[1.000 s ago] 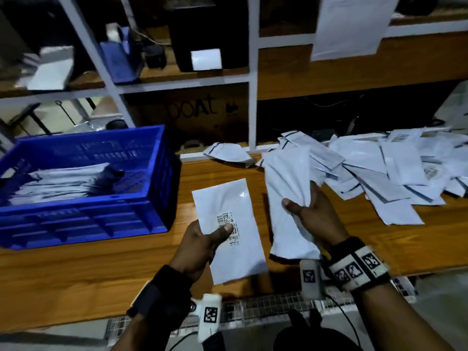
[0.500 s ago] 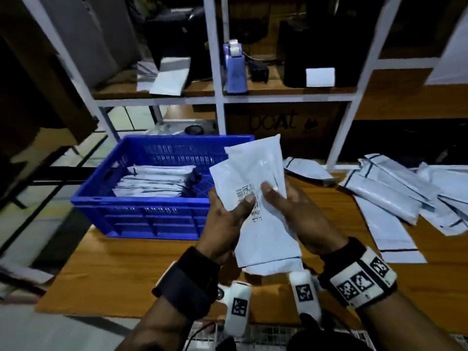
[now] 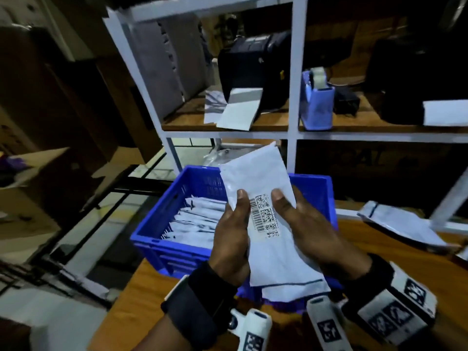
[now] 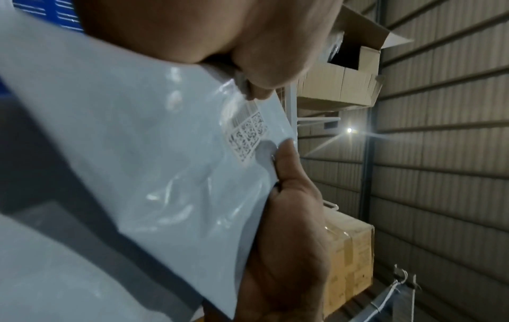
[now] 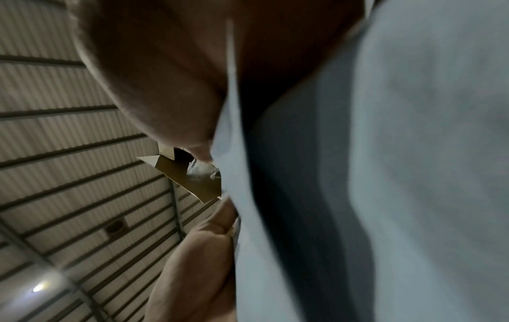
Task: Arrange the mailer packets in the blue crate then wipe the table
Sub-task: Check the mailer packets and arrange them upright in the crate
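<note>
Both hands, left hand [image 3: 231, 239] and right hand [image 3: 314, 231], pinch the white mailer packets [image 3: 268, 224] by their edges, thumbs pressed on top. They hang above the blue crate [image 3: 162, 239], where other packets [image 3: 195, 221] lie stacked.

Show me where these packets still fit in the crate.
Inside the crate, the stack fills the left and middle floor. The far wall behind the stack looks bare. The right part is hidden behind the held packets, gripped by left hand and right hand.
</note>
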`<state>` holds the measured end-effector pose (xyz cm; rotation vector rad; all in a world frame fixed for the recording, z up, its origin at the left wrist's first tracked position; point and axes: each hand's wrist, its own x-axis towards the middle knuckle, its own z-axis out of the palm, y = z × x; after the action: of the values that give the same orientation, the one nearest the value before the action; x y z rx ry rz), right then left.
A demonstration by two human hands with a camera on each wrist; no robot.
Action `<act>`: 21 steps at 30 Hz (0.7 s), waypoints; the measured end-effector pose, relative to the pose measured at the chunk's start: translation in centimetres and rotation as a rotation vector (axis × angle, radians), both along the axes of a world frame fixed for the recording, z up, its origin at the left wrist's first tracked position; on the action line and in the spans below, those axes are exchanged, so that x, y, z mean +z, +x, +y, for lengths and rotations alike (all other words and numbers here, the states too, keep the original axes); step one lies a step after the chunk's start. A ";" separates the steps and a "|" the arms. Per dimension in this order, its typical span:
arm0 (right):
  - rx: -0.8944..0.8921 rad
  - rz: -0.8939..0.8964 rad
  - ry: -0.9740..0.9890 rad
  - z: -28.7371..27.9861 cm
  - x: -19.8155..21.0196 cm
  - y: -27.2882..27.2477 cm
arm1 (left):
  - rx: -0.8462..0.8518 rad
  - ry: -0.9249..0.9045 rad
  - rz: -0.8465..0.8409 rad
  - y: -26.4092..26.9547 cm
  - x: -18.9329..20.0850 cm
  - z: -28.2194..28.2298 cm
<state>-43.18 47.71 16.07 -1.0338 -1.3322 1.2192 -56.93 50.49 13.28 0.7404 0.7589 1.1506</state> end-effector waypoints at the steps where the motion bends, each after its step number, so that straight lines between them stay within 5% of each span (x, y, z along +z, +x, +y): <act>1: 0.013 -0.022 0.004 0.9 0.2 -0.3 | 0.000 -0.005 -0.021 -0.4 0.1 0.8; 10: 0.014 -0.259 0.037 8.8 1.0 -2.5 | -0.093 0.072 0.163 -5.2 0.7 9.1; 17: -0.184 -0.826 0.095 17.6 0.1 -2.0 | -0.127 0.115 0.620 -14.1 2.0 21.6; 21: -0.212 -1.043 0.070 21.5 -1.5 -2.9 | -0.299 0.361 1.003 -16.0 1.6 27.4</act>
<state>-46.08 69.18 14.57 -1.8175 -1.9316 0.4210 -72.95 77.90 14.92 1.7277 1.2142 0.5918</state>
